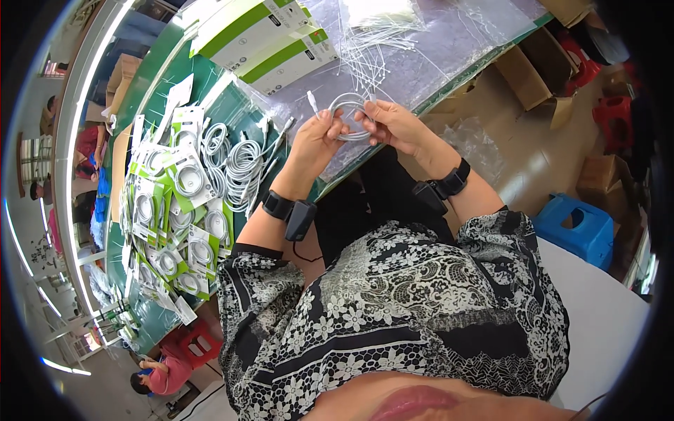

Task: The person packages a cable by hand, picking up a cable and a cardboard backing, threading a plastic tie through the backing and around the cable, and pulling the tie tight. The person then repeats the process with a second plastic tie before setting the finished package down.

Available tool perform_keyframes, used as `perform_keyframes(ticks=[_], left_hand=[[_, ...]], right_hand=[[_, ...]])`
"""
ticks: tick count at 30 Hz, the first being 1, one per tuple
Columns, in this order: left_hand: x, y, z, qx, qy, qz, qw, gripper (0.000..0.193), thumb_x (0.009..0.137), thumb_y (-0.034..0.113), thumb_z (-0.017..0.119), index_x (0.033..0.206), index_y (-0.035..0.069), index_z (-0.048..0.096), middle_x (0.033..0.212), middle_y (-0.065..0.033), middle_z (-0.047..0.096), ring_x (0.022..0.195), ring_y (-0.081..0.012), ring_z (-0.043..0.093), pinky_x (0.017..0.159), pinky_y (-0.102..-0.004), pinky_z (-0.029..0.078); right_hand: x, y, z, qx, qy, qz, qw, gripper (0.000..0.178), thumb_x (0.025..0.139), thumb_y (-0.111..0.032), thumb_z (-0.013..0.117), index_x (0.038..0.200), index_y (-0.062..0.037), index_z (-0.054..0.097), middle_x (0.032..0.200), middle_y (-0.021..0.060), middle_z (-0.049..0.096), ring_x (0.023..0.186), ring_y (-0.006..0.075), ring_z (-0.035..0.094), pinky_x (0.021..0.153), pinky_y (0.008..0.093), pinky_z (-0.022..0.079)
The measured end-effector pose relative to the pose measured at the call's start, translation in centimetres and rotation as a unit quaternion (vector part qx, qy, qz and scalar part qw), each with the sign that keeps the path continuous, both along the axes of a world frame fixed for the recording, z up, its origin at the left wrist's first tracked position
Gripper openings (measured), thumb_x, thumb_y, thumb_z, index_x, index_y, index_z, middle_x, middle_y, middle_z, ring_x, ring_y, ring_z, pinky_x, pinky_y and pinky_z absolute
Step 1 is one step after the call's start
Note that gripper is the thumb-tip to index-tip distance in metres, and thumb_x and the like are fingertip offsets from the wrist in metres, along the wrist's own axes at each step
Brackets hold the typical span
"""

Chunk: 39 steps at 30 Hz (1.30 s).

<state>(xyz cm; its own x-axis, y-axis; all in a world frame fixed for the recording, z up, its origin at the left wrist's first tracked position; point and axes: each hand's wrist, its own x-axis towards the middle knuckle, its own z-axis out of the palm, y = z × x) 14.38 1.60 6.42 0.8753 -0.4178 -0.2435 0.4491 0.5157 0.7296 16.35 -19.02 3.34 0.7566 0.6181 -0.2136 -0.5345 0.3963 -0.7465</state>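
Over the near edge of the table, a pale grey-white cable wound into a loose coil is held between my two hands. My left hand closes its fingers on the left side of the coil. One plug end sticks up beside that hand. The opposite side of the coil is pinched by my right hand, close to where another end shows at the fingertips. Just beyond the hands lie thin white cable ties, fanned out. Loose coiled cables rest to the left of my left hand.
A heap of carded cables covers the left of the green table. White-and-green boxes stand at the back. On the right floor are a blue stool, a red stool and a cardboard box. Other people sit far left.
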Motion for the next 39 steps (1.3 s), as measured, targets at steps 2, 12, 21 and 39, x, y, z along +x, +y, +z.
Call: perform_keyframes(ticks=[2,12,21,39], left_hand=[[0.2,0.1,-0.4,0.003,0.000,0.013,1.000,0.031,0.099,0.028,0.044,0.109,-0.001,0.050,0.070,0.0006,0.045,0.080,-0.0164,0.052,0.080,-0.0314,0.043],[1.5,0.0,-0.1,0.046,-0.023,0.033,0.998,0.033,0.099,0.030,0.043,0.109,0.000,0.050,0.071,0.0009,0.046,0.077,-0.0145,0.052,0.077,-0.0294,0.045],[9.0,5.7,5.1,0.712,-0.561,0.198,0.374,0.034,0.079,0.031,0.070,0.099,0.006,0.057,0.088,-0.0073,0.056,0.088,-0.0246,0.054,0.079,-0.0378,0.042],[10.8,10.1,8.4,0.704,-0.558,0.267,0.349,0.008,0.071,0.020,0.072,0.075,0.014,0.071,0.084,0.0002,0.062,0.089,-0.0199,0.056,0.080,-0.0344,0.036]], right_hand=[[-0.2,0.3,0.3,0.033,0.009,-0.014,0.999,0.037,0.099,-0.034,0.042,0.109,-0.0010,0.056,0.076,-0.0014,0.056,0.064,0.0067,0.053,0.062,0.0252,0.049],[0.4,0.1,2.2,0.019,-0.009,-0.008,1.000,0.034,0.098,-0.028,0.046,0.115,0.0008,0.055,0.082,0.0008,0.060,0.069,0.0074,0.055,0.068,0.0257,0.052],[1.1,-0.7,0.2,0.108,-0.069,-0.156,0.979,0.026,0.098,-0.022,0.047,0.114,-0.0035,0.055,0.092,0.0020,0.059,0.072,0.0080,0.055,0.068,0.0264,0.049],[0.3,3.7,-0.4,0.261,-0.030,-0.025,0.965,0.014,0.096,-0.018,0.050,0.103,-0.0090,0.058,0.097,0.0008,0.058,0.078,0.0095,0.055,0.076,0.0291,0.049]])
